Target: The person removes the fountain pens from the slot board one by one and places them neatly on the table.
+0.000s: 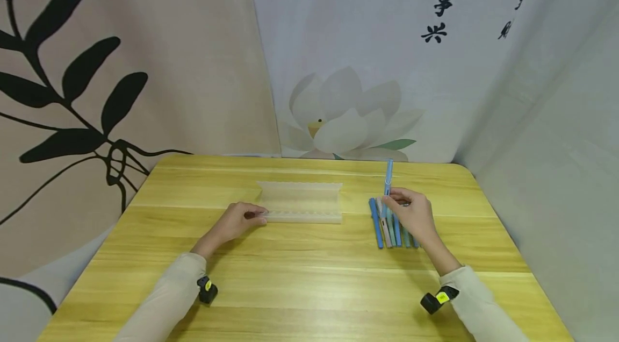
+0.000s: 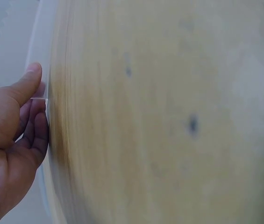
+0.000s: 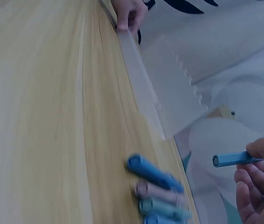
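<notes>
A translucent plastic pen case [image 1: 304,218] lies on the table with its scalloped lid [image 1: 300,195] raised at the back. My left hand [image 1: 240,219] grips the case's left front end between thumb and fingers; the left wrist view shows the thumb [image 2: 29,79] on its edge. My right hand [image 1: 415,215] pinches a light blue marker [image 1: 388,175] and holds it upright above a row of markers. That row has a dark blue marker [image 1: 375,223] at its left, then a pinkish-grey marker [image 1: 386,233] and several green and blue ones, partly hidden by the hand.
The wooden table [image 1: 290,288] has its back edge against a curtain [image 1: 358,62] with a printed lotus. Both wrists carry a small black camera; one camera [image 1: 207,291] sits by the left sleeve. The marker row lies right of the case with bare wood between.
</notes>
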`<control>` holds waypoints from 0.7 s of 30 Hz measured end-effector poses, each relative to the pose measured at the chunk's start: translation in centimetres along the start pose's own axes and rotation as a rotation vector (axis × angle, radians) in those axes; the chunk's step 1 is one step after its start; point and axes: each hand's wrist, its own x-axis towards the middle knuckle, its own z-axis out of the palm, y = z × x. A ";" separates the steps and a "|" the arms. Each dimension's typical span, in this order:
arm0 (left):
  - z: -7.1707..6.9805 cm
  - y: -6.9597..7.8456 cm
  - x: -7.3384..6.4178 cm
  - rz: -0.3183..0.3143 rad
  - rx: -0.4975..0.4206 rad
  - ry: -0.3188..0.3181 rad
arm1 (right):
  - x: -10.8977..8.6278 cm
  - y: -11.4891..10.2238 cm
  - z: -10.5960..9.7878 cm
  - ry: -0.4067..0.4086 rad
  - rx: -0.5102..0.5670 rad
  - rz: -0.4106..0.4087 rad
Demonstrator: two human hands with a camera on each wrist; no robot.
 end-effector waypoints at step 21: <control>0.0 -0.1 0.1 0.010 -0.005 -0.010 | -2.0 5.0 -6.0 0.084 -0.092 0.182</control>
